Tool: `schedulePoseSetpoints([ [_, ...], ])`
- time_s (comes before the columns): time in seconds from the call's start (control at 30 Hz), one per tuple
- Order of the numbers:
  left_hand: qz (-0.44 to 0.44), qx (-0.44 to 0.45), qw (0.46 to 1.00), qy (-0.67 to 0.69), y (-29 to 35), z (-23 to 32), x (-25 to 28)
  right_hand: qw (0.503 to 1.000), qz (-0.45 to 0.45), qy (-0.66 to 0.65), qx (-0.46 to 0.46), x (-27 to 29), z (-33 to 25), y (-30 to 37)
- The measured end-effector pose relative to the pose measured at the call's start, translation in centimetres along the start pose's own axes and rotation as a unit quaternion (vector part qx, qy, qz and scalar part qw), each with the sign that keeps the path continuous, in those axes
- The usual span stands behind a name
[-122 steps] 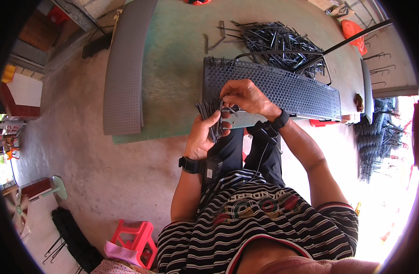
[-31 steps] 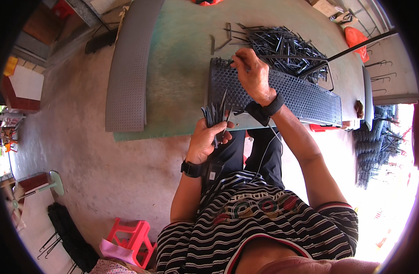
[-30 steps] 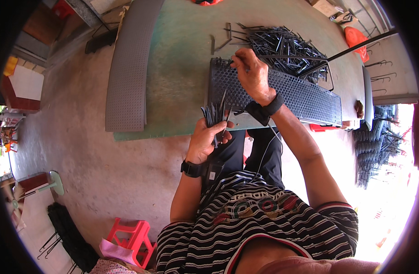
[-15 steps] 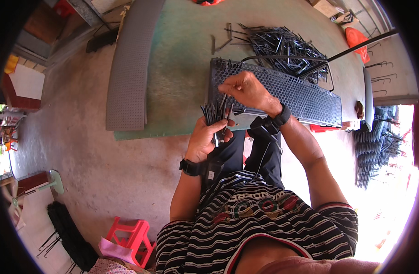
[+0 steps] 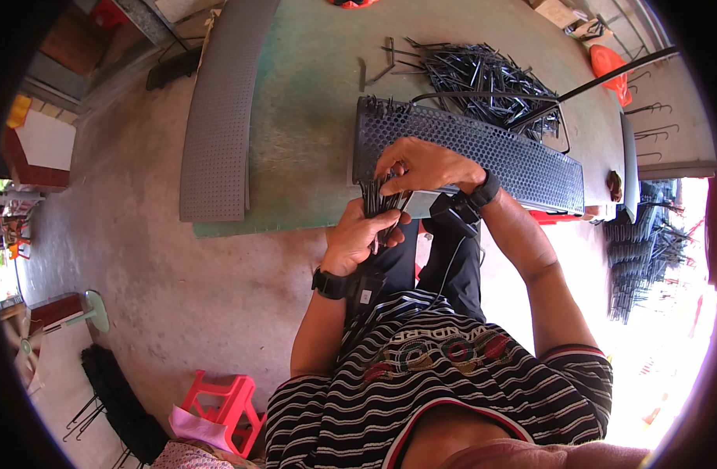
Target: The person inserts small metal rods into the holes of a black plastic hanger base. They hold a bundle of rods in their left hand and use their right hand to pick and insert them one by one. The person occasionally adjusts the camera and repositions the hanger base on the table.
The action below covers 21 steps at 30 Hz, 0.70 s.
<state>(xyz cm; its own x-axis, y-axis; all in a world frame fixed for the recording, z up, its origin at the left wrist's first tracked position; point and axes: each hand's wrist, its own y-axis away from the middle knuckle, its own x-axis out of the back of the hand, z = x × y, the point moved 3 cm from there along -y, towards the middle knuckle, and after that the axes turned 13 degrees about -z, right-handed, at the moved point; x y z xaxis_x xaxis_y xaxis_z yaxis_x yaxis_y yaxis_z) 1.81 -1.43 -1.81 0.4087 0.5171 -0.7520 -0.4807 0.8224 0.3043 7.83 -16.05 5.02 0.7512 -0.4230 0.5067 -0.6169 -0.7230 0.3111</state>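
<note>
My left hand (image 5: 357,236) is wrapped round a bundle of thin black rods (image 5: 380,205), their ends pointing up toward the table. Above it, my right hand (image 5: 429,166) reaches in with bent fingers and thumb closing on the upper ends of the bundle; its fingertips partly hide which rods they grip. Just beyond both hands lies a long black perforated metal panel (image 5: 483,148), with several short rods (image 5: 386,105) standing in holes at its far left corner.
A heap of loose black rods (image 5: 487,82) lies on the green table (image 5: 311,125) behind the panel. A black bar frame (image 5: 600,78) crosses over it. Grey perforated sheets (image 5: 221,133) lie along the table's left edge. A pink stool (image 5: 225,402) stands on the floor at lower left.
My right hand has come down from above the panel's near edge to the top of the bundle. My left hand has shifted slightly to the right with the rods.
</note>
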Motion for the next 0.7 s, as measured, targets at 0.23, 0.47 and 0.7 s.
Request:
schedulePoseSetpoints([
  [0.23,-0.014,-0.032,0.999,-0.004,0.1,0.9,-0.5,0.994,0.056,-0.096,0.006,0.1,0.2,0.3],
  [0.47,-0.022,-0.047,0.999,-0.014,-0.1,1.2,-0.4,0.982,0.109,-0.135,-0.071,0.1,0.8,1.1],
  [0.7,0.008,-0.061,0.998,0.003,-0.6,0.0,0.5,0.97,0.204,-0.05,-0.122,-0.9,0.3,1.4],
])
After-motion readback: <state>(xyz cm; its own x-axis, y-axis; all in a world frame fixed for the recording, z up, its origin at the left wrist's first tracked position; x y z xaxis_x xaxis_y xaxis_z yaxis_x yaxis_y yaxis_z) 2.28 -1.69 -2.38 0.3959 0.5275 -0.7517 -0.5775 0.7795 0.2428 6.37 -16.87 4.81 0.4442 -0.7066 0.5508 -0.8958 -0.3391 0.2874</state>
